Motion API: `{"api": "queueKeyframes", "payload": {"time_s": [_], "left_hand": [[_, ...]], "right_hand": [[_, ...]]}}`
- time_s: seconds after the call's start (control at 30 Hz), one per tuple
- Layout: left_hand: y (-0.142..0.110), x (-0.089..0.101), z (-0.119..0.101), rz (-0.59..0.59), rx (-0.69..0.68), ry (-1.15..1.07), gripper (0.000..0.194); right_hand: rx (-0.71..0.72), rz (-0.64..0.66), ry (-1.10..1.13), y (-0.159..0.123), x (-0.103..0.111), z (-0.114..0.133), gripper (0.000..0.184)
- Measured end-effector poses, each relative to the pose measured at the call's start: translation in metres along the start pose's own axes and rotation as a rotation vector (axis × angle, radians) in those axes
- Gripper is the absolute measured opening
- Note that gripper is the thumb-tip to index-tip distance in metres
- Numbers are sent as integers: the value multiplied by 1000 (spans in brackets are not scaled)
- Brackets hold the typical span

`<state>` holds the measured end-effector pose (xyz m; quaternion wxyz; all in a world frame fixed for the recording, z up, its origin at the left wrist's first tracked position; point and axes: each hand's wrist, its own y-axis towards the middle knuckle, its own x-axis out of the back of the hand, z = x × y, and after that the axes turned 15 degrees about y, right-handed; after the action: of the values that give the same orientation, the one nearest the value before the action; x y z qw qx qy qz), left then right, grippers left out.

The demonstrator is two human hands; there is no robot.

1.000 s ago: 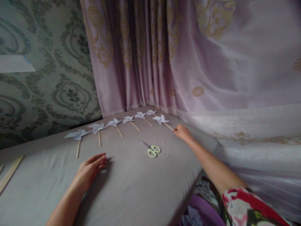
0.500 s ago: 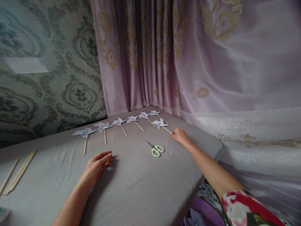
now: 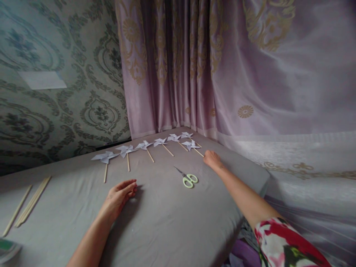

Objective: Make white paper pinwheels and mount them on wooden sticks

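I am viewing lilac curtains [image 3: 264, 85] hanging behind a grey-covered surface [image 3: 172, 222]. Six white pinwheels [image 3: 127, 150] are lying in a row along its far side. Loose sticks [image 3: 33, 202] are resting at far left. The left hand [image 3: 121, 194] is poised over the cloth, fingers together, half-curled; I cannot tell whether it is holding anything. The right hand [image 3: 213, 159] is gripping a seventh pinwheel [image 3: 190, 145] by its stick, just before the row's right end. Green-handled scissors [image 3: 187, 178] are lying between the hands.
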<state>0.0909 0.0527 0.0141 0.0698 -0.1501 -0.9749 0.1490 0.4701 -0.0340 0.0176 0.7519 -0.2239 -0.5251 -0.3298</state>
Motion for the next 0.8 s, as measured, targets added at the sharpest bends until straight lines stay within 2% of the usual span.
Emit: {"api": "queueKeyframes", "payload": {"time_s": [0.5,0.8], "left_hand": [[7,4,6,19,-12,4,18],[3,3,4,19,-4,0,20]], "right_hand": [[0,-17,-15,-9,-5,-10,31],[-13,-31,-12,-7,-7,-5,30]]}}
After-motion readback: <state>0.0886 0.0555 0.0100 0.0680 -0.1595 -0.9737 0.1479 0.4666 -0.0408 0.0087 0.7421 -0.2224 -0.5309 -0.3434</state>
